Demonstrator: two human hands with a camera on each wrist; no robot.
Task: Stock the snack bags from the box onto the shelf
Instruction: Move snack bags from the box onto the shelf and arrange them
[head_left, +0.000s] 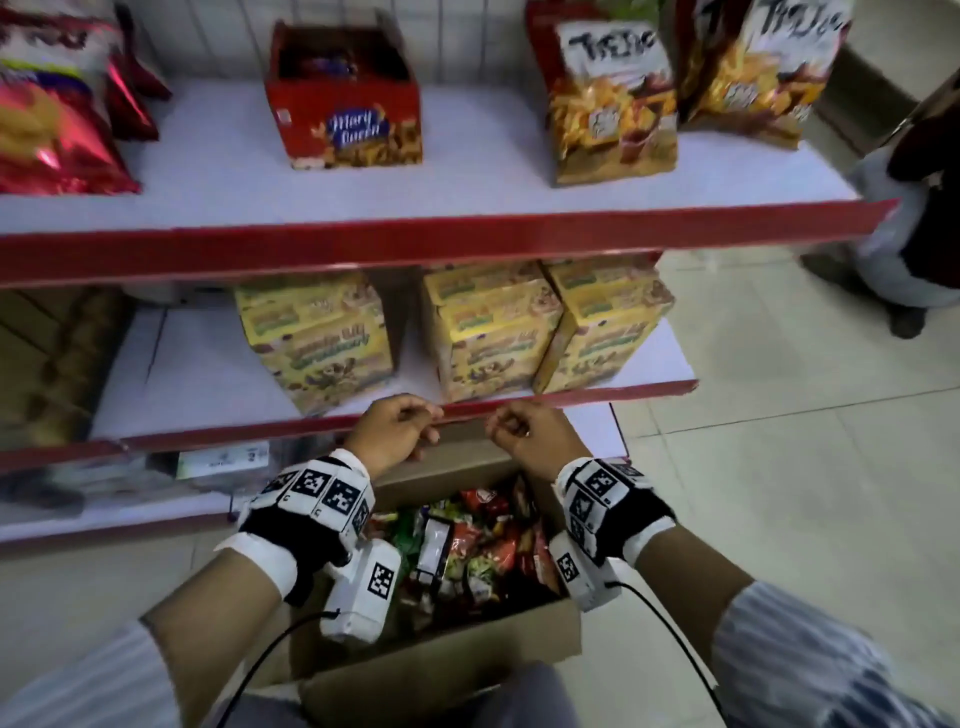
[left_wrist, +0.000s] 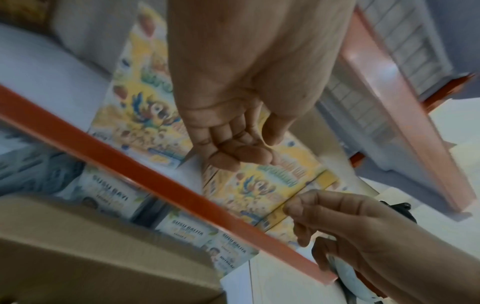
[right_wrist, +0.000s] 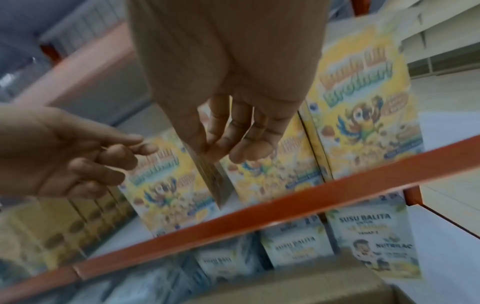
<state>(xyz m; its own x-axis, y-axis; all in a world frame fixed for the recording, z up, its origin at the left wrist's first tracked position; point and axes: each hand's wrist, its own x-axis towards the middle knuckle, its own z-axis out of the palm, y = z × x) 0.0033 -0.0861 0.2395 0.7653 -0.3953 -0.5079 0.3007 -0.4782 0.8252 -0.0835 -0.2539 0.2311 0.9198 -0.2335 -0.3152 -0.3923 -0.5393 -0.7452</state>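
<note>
An open cardboard box (head_left: 441, 670) stands on the floor in front of the shelving, filled with several mixed snack bags (head_left: 467, 551). My left hand (head_left: 395, 426) and right hand (head_left: 524, 431) hover side by side above the box's far end, level with the red front edge of the middle shelf (head_left: 597, 396). Both hands have loosely curled fingers and hold nothing. In the left wrist view the left hand (left_wrist: 233, 144) shows a bare palm. In the right wrist view the right hand's fingers (right_wrist: 233, 139) hang relaxed.
The top shelf (head_left: 467, 176) carries a red biscuit carton (head_left: 348, 98), orange snack bags (head_left: 613, 98) at right and red bags (head_left: 47, 104) at left, with bare white gaps between. Yellow cereal boxes (head_left: 317, 338) fill the middle shelf. A person (head_left: 914, 208) stands at far right.
</note>
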